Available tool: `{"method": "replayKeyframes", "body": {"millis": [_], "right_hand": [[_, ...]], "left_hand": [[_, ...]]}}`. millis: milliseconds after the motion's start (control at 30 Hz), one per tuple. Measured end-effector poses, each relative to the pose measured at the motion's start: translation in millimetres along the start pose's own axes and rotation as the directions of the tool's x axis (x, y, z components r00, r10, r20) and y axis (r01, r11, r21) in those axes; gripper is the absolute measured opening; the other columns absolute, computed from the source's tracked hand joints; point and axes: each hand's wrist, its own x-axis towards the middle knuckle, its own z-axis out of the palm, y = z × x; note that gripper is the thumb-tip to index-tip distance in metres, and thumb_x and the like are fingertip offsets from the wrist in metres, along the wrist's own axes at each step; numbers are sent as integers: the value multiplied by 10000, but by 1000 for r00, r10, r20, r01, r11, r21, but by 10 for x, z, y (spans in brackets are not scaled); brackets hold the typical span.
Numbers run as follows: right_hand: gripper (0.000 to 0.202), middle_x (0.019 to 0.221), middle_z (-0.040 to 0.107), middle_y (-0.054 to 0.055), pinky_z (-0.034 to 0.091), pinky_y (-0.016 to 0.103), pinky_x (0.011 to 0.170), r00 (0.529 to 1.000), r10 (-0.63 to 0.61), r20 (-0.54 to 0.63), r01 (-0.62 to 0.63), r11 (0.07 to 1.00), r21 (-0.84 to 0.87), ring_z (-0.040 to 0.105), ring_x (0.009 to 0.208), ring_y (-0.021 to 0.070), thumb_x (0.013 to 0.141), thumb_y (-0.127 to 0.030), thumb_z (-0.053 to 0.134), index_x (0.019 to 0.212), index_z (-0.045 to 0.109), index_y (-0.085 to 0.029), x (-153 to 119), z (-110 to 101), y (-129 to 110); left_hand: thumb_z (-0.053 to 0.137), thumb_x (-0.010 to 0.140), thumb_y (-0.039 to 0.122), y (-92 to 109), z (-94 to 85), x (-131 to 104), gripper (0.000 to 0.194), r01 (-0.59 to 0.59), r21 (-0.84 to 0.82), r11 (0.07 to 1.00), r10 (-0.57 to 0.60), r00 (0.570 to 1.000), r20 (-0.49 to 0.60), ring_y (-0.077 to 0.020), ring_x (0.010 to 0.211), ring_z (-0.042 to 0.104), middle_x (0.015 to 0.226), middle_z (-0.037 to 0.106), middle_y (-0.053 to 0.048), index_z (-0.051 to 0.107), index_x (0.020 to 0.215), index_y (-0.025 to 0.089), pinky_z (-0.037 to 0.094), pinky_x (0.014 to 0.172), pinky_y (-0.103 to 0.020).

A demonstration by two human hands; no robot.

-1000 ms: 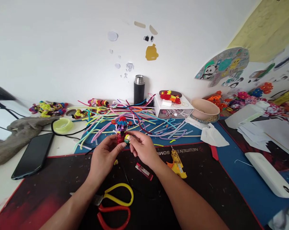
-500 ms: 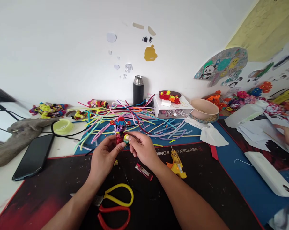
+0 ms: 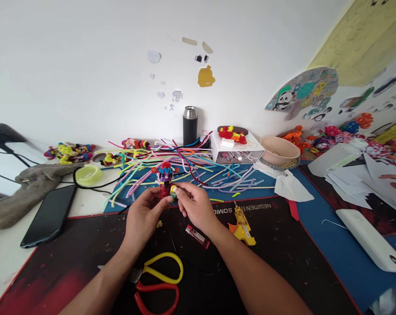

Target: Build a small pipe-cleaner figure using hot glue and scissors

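Note:
Held upright above the dark desk mat is a small pipe-cleaner figure [image 3: 165, 178] with a red body, purplish face and blue-and-red hat. My left hand [image 3: 147, 209] is closed around its lower body, thumb in front. My right hand [image 3: 193, 202] pinches a small yellow-and-green piece [image 3: 173, 190] against the figure's right side. Whether that piece is fixed to the figure, I cannot tell. Below my hands lie a dark red lighter [image 3: 197, 236] and scissors with one yellow and one red handle [image 3: 163, 267], their blades partly under my left forearm.
A yellow hot glue gun [image 3: 243, 226] lies right of my right forearm. Pipe cleaners [image 3: 185, 164] spread behind my hands, with a black thermos [image 3: 190, 126] and white drawer box [image 3: 239, 151] beyond. A phone [image 3: 48, 215] lies left. Another person's hand [image 3: 395, 180] is at far right.
My hands and the figure stay nearly in place. The view has tilted slightly. At far right, the other person's hand has shifted and its fingers look more stretched out.

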Motion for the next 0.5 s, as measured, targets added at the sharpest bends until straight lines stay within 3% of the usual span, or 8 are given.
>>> {"method": "replayKeyframes", "body": {"millis": [500], "right_hand": [[490,516,479,-77,362,258,451,999,2,-48,-4,999,-43,431,420,121,1017,-624,679,1169,800,-174,-19,40,28]], "left_hand": [[937,706,678,41,-1,-17,605,26,-15,1000,-26,1000,-6,-238,756,738,833,781,-34,723,1000,195,598,701,-339]]}}
